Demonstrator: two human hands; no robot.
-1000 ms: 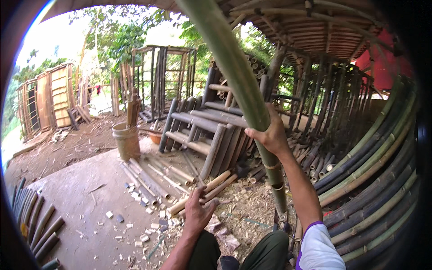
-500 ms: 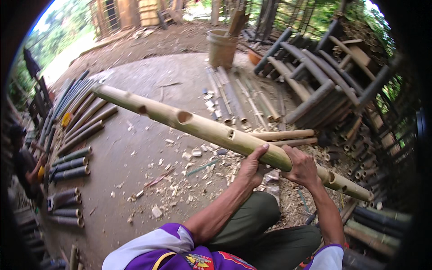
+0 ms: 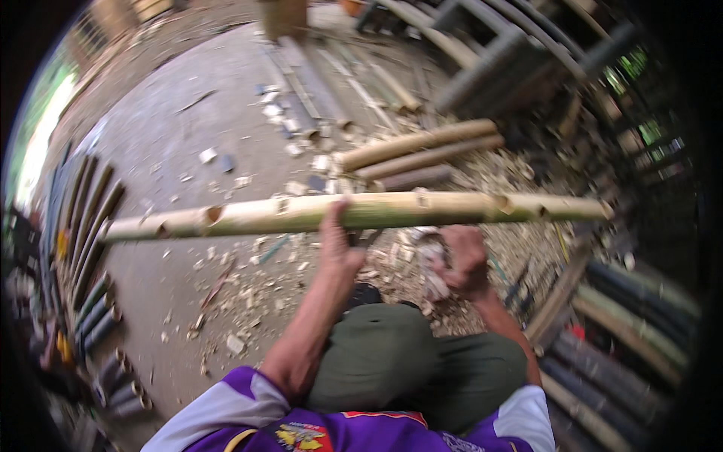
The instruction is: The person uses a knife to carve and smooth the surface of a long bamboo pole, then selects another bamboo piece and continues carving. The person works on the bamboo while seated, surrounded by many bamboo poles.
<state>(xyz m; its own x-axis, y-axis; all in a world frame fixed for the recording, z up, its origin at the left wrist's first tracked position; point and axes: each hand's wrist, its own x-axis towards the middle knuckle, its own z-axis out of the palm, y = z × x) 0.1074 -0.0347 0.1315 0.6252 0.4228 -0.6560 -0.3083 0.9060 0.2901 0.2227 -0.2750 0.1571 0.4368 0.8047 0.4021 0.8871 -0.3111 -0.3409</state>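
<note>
A long pale bamboo pole (image 3: 384, 209) lies nearly level across the view, with several notches and holes cut along it. My left hand (image 3: 339, 245) grips it near its middle, thumb over the near side and the other fingers hidden beneath. My right hand (image 3: 465, 260) is just below the pole, right of its middle, and off it. Its fingers are curled closed, and blur hides what they may hold. Beside the fingers is a whitish, blurred object (image 3: 433, 271) that I cannot identify. The pole passes above my bent knee.
Wood chips (image 3: 235, 344) litter the concrete floor. Cut bamboo lengths (image 3: 422, 143) lie beyond the pole, with split strips (image 3: 309, 83) farther off. More bamboo is stacked at left (image 3: 90, 211) and lower right (image 3: 610, 369). A bamboo frame (image 3: 489, 68) and a bucket (image 3: 282, 19) stand at the back.
The pole has swung from a slant to nearly level and come nearer. My right hand has let go of it and dropped below it; my left still grips it. The view has tilted down.
</note>
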